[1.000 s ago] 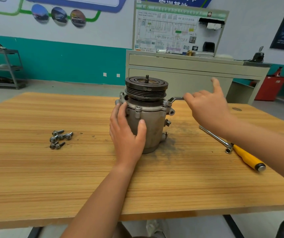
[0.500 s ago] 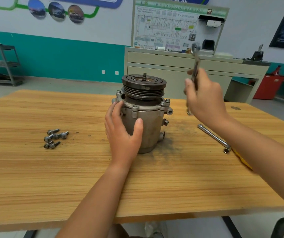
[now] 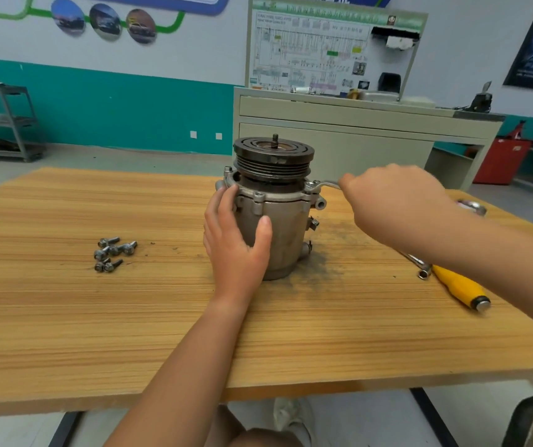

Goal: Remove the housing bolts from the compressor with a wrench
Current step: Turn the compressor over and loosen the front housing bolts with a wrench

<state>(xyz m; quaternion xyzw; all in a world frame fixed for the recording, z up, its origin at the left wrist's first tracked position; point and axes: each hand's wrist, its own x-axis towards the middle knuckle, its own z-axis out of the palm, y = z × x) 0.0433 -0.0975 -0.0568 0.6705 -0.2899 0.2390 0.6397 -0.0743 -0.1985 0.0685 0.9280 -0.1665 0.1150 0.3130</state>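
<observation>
Compressor (image 3: 286,227) gripped by left hand (image 3: 236,246); right hand (image 3: 394,204) holds wrench (image 3: 326,184).

A wooden table (image 3: 65,317) fills the lower frame, with a dark grime smear (image 3: 323,262) right of centre. At lower right lie a yellow-handled tool (image 3: 458,287) and, just beside it, a metal socket bar (image 3: 418,264). Behind stands a grey cabinet (image 3: 339,137) bearing a wiring-diagram board (image 3: 310,56). A metal shelf rack (image 3: 7,124) is far left, a red cabinet (image 3: 500,162) far right, and 3 oval pictures (image 3: 107,22) upper left.

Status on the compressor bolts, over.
Left hand grips grey metal compressor. Right hand holds steel wrench at housing flange. Loose bolts lie left, nothing blocking.
</observation>
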